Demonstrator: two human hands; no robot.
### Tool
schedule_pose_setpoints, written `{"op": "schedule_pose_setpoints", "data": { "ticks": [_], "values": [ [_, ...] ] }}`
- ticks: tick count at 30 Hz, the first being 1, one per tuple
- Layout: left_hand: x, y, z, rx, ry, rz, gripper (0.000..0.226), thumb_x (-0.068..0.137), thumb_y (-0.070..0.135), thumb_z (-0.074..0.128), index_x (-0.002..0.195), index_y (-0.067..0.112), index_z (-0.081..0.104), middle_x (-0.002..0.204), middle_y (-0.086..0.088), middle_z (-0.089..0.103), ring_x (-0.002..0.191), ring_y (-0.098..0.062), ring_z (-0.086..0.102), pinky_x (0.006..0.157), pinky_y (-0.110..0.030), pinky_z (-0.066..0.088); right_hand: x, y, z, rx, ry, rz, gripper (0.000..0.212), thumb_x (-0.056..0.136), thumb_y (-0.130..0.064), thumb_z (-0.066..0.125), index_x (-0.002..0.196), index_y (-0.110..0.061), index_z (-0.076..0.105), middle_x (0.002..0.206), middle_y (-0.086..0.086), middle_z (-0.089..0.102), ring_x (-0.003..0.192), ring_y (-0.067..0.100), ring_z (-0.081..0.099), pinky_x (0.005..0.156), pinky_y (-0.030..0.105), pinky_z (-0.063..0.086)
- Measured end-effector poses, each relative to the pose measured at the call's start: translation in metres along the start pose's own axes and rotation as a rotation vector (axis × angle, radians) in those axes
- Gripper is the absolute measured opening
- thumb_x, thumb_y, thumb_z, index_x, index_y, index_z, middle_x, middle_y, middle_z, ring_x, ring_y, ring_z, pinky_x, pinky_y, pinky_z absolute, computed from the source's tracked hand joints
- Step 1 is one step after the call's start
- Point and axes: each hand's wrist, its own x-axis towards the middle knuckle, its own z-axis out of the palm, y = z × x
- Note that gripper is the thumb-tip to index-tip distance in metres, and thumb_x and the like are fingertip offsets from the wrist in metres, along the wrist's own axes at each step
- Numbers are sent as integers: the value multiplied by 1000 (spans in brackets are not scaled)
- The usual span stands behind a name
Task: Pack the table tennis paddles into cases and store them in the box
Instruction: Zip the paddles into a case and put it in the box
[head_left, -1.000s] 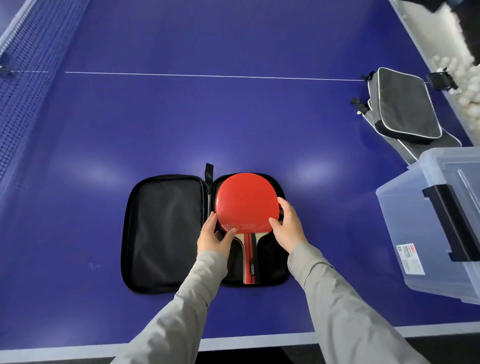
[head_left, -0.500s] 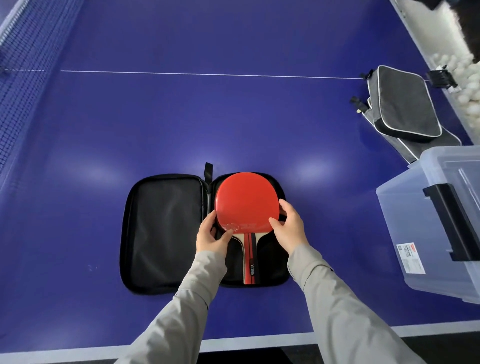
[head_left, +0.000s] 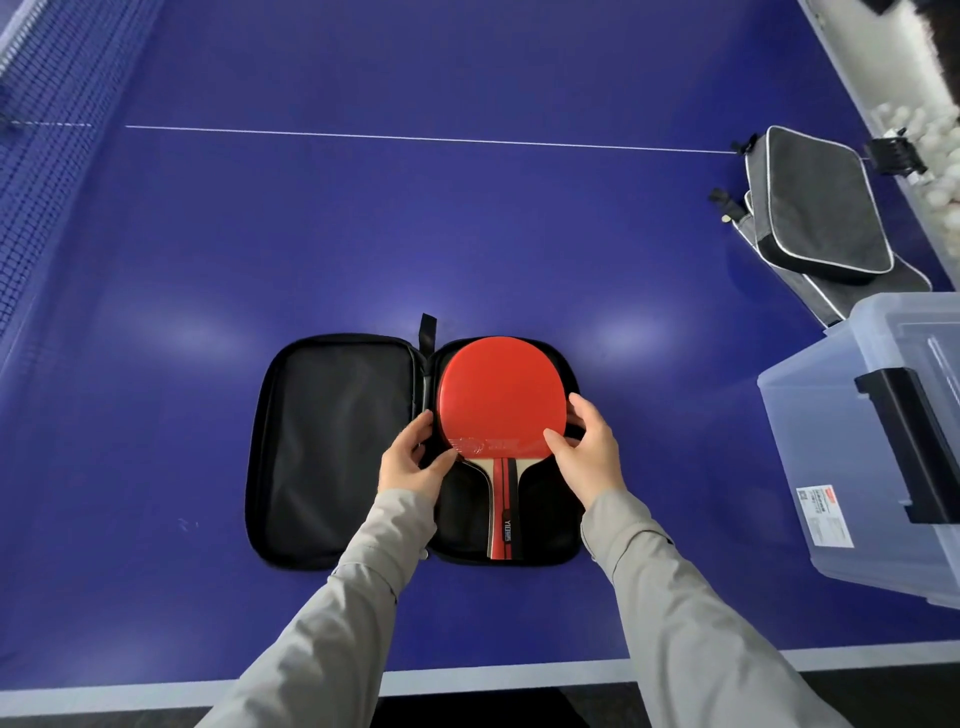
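Note:
A black paddle case (head_left: 332, 447) lies unzipped and spread flat on the blue table. A red-faced paddle (head_left: 498, 395) rests in its right half, handle pointing toward me. My left hand (head_left: 413, 460) pinches the blade's lower left edge between thumb and fingers. My right hand (head_left: 587, 452) pinches the lower right edge the same way. The left half of the case holds nothing.
Two closed grey-black cases (head_left: 815, 208) are stacked at the right edge of the table. A clear plastic box (head_left: 841, 441) with a black latch stands at the near right. The net (head_left: 47, 171) runs along the far left. White balls (head_left: 935, 145) lie beyond the right edge.
My hands have barely shifted on the paddle's edges. The paddle stays in the right half of the case.

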Motion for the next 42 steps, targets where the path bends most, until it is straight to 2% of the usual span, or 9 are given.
{"op": "schedule_pose_setpoints", "data": {
  "ticks": [5,10,18,21,24,28,33,37,42],
  "values": [
    [8,-1,-62,435,403,166,51,78,15,73,126,11,57,130,-9,53,123,-28,46,108,-40,34,-13,26,-16,-105,138,-83,50,86,-13,63,133,-11,46,130,6,47,122,20,46,100,38,43],
    [-3,-25,-132,597,621,-76,61,81,31,71,133,8,48,139,-11,38,129,-35,29,109,-47,21,-37,62,-28,-386,121,-96,40,84,-19,67,122,-8,58,134,8,47,130,25,36,106,41,32],
    [-32,-48,-145,491,483,-7,42,83,13,68,123,9,58,136,-8,43,128,-29,36,107,-41,28,-56,69,-18,-530,56,-130,43,84,-23,66,124,-11,57,137,5,44,133,22,31,102,41,31],
    [-50,-27,-141,118,420,-5,40,88,0,57,126,12,52,123,-13,55,106,-27,55,77,-28,50,-57,67,-18,-553,47,-123,44,84,-23,66,126,-11,56,139,5,43,135,23,30,102,41,31],
    [-76,1,-130,-78,339,81,46,89,-10,48,116,26,54,110,-9,64,93,-18,60,63,-8,49,-58,65,-20,-578,23,-117,46,85,-23,66,127,-11,54,140,5,41,135,23,29,101,42,33],
    [-113,33,-97,10,205,297,57,78,-7,63,109,40,56,100,5,69,84,0,63,66,-7,49,-58,52,-25,-546,18,-111,46,87,-30,62,130,-16,52,143,3,39,136,20,28,105,41,31],
    [-131,32,-33,370,59,519,52,68,34,60,112,60,48,110,29,60,92,8,60,70,-9,50,-64,-15,-26,-134,105,-285,29,89,-23,62,117,-15,62,124,-7,47,127,14,39,108,25,27],
    [-128,22,6,603,-19,671,49,67,38,56,116,41,52,111,26,59,95,5,53,66,-8,46,-75,-56,-21,133,-33,-199,20,92,-29,56,112,-27,57,123,-10,47,124,7,41,108,25,30],
    [-113,9,25,598,-90,727,54,68,49,64,117,33,52,107,16,64,96,0,53,82,-13,42,-66,-45,-18,-41,23,-151,52,77,-32,69,121,-10,52,115,0,50,112,18,47,97,29,38]
  ]
}}
